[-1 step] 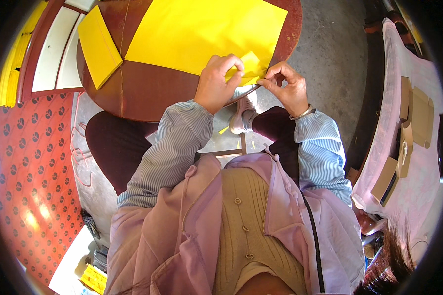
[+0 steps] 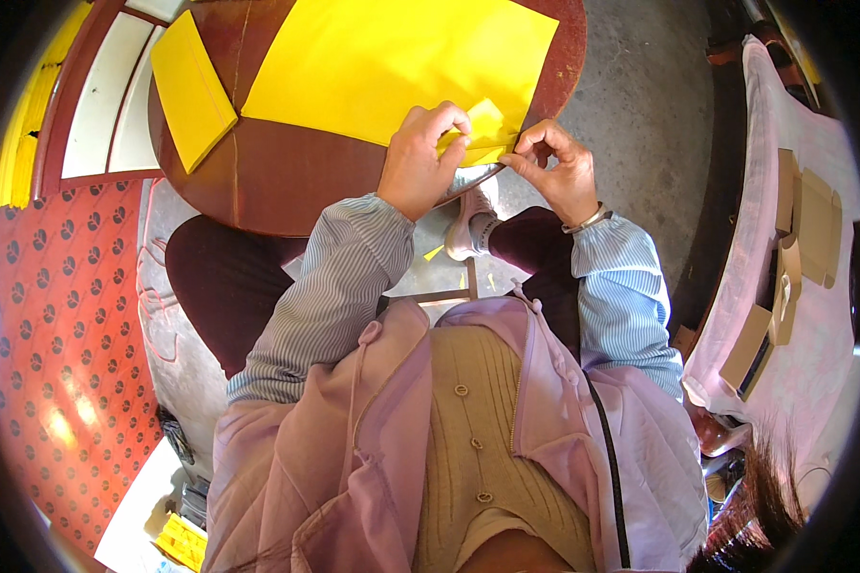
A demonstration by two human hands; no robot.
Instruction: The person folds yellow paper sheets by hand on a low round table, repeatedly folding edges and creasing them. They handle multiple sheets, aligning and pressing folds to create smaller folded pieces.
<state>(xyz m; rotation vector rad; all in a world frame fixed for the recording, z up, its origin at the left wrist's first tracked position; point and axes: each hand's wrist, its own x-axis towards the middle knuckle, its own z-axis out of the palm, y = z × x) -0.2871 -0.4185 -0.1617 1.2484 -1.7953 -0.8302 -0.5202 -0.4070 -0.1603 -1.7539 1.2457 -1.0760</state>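
A small piece of folded yellow paper sits near the front right edge of the round brown table, over a stack of large yellow sheets. My left hand has its thumb and index finger curled closed at the left part of the folded piece. At the right end of that piece, my right hand pinches its edge between thumb and index finger, right by the table's rim. Part of the fold is hidden behind the left fingers. Both wrists show striped sleeve covers.
To the left on the table lies a smaller yellow folded stack. A pink-covered surface at the right carries open cardboard boxes. My legs and one shoe are below the table edge, with yellow scraps on the floor.
The fingers of my left hand have shifted very slightly upward at the folded paper. Otherwise the scene looks the same.
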